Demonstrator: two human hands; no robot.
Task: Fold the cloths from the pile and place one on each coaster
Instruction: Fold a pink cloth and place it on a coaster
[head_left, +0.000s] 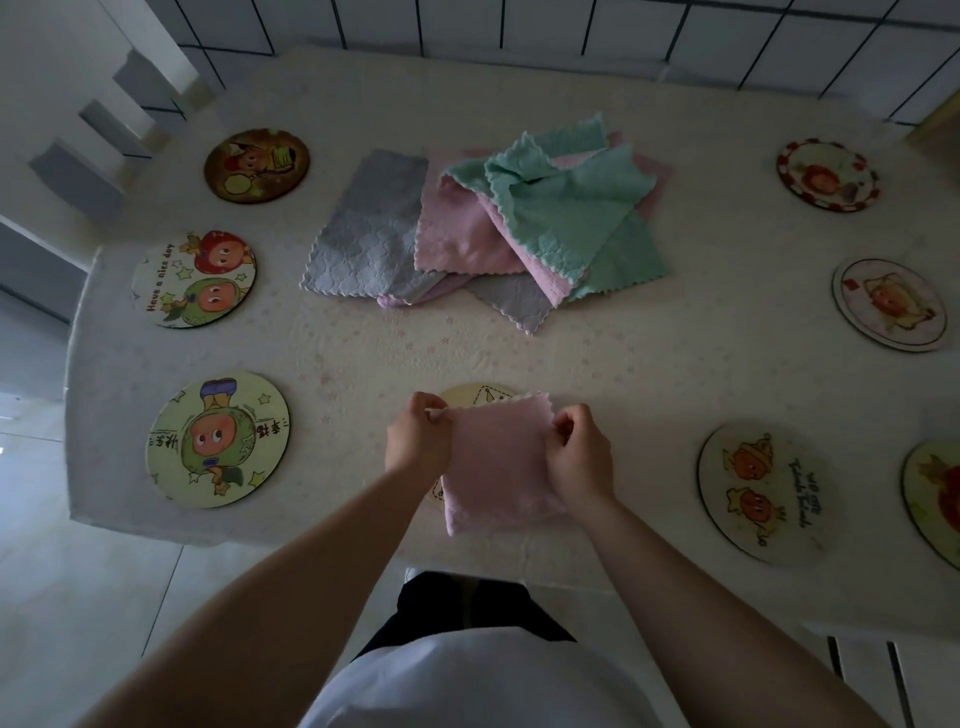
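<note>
Head cam: folded pink cloth (498, 462) lies on the near-centre coaster (475, 396), covering most of it; only the coaster's far rim and a sliver at the cloth's left edge show. Left hand (418, 441) pinches the cloth's far-left corner, fingers curled on the edge. Right hand (579, 457) grips the far-right edge, thumb and fingers curled round it. Cloth pile (483, 223) sits farther back from that coaster, mid table (675, 332): grey, pink, teal cloths overlapping, unfolded. Bare coasters either side of the pile: three to its left, w/ the nearest one (218, 439) level w/ the pink cloth; to its right, two farther ones plus a near-right coaster (763, 491), and another cut off at the frame edge.
</note>
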